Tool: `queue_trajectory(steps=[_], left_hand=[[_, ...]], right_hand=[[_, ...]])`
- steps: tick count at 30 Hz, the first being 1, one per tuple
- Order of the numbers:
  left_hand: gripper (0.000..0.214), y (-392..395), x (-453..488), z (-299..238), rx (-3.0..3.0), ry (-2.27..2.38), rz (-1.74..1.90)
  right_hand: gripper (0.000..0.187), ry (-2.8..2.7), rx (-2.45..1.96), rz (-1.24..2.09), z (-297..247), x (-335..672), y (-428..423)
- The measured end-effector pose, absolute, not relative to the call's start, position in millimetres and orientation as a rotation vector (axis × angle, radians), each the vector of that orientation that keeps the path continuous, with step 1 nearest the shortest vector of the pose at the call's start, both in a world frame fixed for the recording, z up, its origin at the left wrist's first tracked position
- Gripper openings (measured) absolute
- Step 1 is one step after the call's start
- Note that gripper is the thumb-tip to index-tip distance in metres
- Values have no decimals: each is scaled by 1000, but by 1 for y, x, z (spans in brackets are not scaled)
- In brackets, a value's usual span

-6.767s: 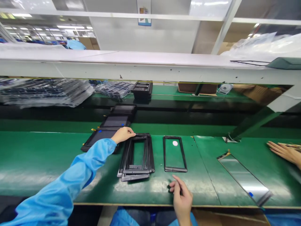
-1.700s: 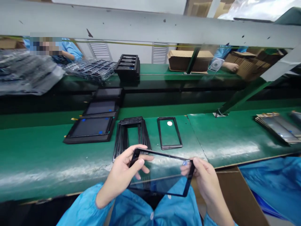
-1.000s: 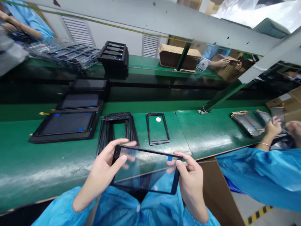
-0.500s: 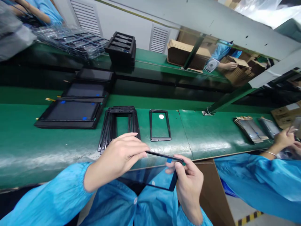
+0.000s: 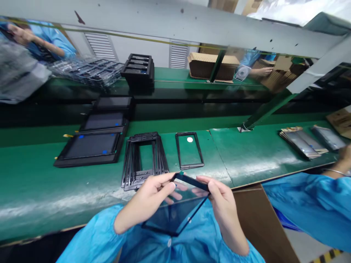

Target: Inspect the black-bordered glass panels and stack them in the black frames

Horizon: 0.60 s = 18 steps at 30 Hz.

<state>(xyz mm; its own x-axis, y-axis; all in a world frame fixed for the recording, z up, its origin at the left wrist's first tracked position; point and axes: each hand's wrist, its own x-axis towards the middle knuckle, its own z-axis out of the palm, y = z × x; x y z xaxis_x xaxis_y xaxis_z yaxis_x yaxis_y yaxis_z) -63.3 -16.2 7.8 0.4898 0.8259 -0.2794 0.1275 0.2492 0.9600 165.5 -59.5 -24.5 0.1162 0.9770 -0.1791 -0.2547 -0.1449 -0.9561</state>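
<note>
Both my hands grip a clear glass panel with a black border (image 5: 175,208) above the front of the green bench. My left hand (image 5: 149,199) pinches its left corner and my right hand (image 5: 222,204) holds the right end of the far edge. The panel tilts down toward my chest, with a small green tab at its far edge. Just beyond my left hand lies a stack of black open frames (image 5: 145,160). A single black frame with a white dot inside (image 5: 189,149) lies to its right, beyond the panel.
Black trays with dark panels (image 5: 90,145) stand in a row at left. A stack of glass panels (image 5: 301,143) lies at right, near a co-worker's blue sleeve (image 5: 315,204). A brown cardboard box (image 5: 260,223) stands below the bench edge. A second green bench (image 5: 164,75) runs behind.
The panel has swung from lying nearly flat and wide to a steep, narrower tilt. My hands have drawn closer together. The co-worker's hand has moved right, away from the stack.
</note>
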Motion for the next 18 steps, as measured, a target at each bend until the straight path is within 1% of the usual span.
queue_trajectory(steps=[2, 7, 12, 18], left_hand=[[49, -21, -63, 4, 1098, 984, 644], [50, -29, -59, 2, 986, 1009, 747], [59, -28, -61, -2, 955, 1022, 778], [51, -31, -62, -2, 974, 1055, 766]], right_hand=[[44, -810, -1233, 1290, -29, 168, -59], [49, -836, -1244, 1232, -32, 165, -61], [44, -872, -1233, 1215, -27, 165, -57], [48, -924, -1223, 1237, -13, 163, -54]])
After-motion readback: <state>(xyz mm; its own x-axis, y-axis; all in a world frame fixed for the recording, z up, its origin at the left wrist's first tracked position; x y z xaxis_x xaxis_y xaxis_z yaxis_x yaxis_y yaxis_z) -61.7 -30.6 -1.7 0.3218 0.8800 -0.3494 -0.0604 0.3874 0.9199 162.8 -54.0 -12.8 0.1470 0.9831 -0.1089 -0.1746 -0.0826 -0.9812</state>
